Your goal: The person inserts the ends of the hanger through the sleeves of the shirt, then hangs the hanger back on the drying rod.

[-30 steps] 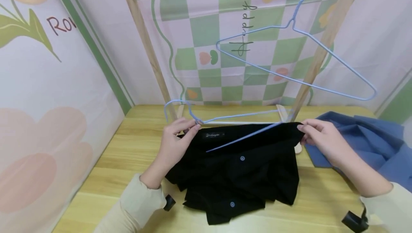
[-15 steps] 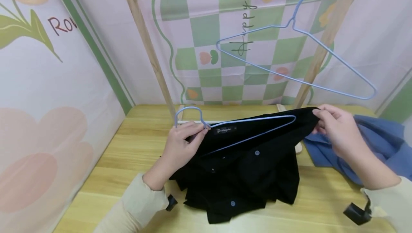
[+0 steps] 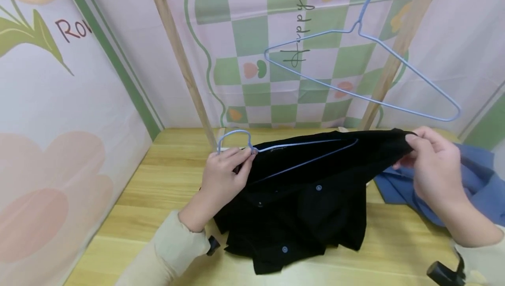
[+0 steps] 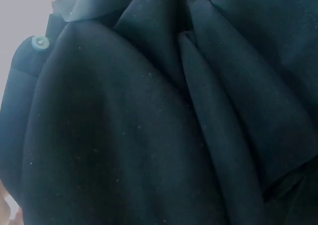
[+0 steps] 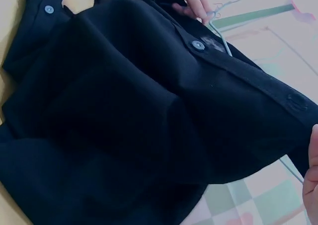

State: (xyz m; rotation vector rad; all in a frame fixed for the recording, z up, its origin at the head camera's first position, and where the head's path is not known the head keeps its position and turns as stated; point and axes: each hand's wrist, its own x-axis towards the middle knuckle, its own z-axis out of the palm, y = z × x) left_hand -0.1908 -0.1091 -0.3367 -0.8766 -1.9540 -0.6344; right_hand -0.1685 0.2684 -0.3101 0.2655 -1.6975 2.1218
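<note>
Wood-grain table (image 3: 138, 189) in front of me, checkered cloth (image 3: 250, 33) behind. Left hand (image 3: 225, 173): thumb and fingers pinch the blue hanger (image 3: 292, 145) at the hook's base; can't tell if they catch fabric too. Right hand (image 3: 437, 163) grips the edge of the black garment (image 3: 307, 211), holding it out sideways. Hanger's far end sits inside its opening; lower part on table. Blue cloth (image 3: 479, 176) beyond right hand. Rack (image 3: 180, 53) behind, second hanger (image 3: 412, 70) hanging there.
</note>
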